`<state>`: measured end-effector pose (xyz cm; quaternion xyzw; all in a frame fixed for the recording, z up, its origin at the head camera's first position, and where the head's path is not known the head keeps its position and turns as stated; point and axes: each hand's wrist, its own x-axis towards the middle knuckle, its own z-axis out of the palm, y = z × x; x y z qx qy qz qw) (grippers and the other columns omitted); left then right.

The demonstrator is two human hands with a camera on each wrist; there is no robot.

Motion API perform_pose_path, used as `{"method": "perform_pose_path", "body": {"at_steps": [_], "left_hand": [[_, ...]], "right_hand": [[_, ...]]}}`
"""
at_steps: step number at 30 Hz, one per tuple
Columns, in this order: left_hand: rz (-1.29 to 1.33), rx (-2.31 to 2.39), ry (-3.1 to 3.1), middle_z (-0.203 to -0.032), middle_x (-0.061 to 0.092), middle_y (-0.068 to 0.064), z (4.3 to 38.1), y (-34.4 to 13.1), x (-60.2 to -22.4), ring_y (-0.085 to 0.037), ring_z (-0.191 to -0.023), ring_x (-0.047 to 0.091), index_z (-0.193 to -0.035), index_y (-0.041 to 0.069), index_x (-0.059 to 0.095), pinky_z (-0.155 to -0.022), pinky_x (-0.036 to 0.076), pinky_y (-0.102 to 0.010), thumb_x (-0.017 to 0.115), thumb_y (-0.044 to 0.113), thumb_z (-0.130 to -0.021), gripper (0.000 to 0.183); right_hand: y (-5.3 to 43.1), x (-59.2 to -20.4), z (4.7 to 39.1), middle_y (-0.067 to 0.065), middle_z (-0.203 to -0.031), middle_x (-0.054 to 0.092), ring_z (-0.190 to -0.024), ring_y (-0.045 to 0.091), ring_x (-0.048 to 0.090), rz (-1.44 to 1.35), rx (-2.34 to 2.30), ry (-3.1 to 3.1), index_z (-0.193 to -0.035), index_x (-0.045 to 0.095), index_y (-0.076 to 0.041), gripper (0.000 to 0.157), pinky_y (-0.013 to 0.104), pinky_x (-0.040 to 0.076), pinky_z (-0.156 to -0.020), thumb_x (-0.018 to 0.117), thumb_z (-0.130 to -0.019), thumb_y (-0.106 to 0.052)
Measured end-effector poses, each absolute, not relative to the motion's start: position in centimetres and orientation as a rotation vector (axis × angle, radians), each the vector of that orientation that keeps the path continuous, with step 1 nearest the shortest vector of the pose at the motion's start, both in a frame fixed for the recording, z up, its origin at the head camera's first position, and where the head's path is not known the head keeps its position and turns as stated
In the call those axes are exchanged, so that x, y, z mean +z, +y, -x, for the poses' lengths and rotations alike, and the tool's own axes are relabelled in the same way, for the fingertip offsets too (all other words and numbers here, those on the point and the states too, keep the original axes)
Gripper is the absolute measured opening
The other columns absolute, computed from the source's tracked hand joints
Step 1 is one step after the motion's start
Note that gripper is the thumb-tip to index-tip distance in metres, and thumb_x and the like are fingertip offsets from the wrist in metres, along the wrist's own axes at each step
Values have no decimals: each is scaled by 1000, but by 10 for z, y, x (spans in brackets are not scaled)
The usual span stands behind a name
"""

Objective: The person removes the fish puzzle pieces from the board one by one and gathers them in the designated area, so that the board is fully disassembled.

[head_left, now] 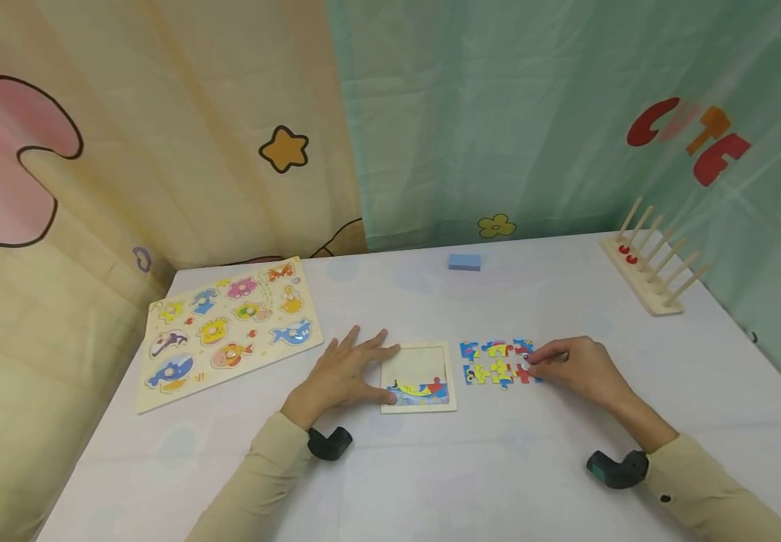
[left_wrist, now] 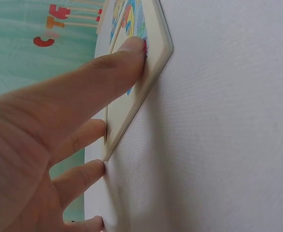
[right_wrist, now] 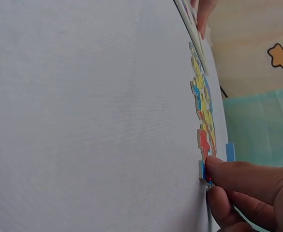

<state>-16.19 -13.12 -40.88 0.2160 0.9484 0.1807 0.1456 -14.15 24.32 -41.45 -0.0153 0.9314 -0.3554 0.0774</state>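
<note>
My left hand [head_left: 343, 380] spreads its fingers at the left side of a square wooden puzzle tray [head_left: 453, 376]. Its thumb [left_wrist: 131, 48] presses on the tray near the lower left corner, and the index fingertip touches the upper left corner. Fitted puzzle pieces [head_left: 420, 391] fill the lower part of the tray; above them the bare base shows. Right of the tray lies a group of loose jigsaw pieces [head_left: 498, 369], yellow, blue and red. At that group's right end my right hand [head_left: 583, 369] pinches a blue jigsaw piece [right_wrist: 202, 173] between thumb and finger, partly hidden by the fingertips.
A wooden peg puzzle board [head_left: 234, 331] with sea animals lies at the left. Near the back edge sits a blue block [head_left: 465, 262]. A wooden rack of upright pegs [head_left: 648, 278] with red beads stands at the back right. Printed curtains [head_left: 417, 135] hang behind the white table.
</note>
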Motion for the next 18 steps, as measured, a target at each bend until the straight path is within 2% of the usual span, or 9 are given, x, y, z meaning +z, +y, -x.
{"method": "perform_pose_path", "body": {"at_steps": [7, 18], "left_hand": [[-633, 525, 2737, -159, 30, 1, 162, -132, -410, -40, -149, 9, -145, 29, 51, -115, 9, -64, 82, 52, -73, 82], [-638, 528, 2735, -159, 31, 0, 162, -132, -410, -41, -148, 9, -144, 28, 52, -115, 9, -65, 82, 52, -73, 80]], "right_hand": [[246, -417, 140, -1, -86, 70, -78, 19, 53, 47, -1064, 2831, -96, 74, -9, 28, 27, 43, -58, 77, -84, -34], [230, -413, 146, 0, -79, 67, -64, 19, 50, 114, -1176, 2849, -98, 73, -8, 23, 26, 41, -50, 76, -86, -27]]}}
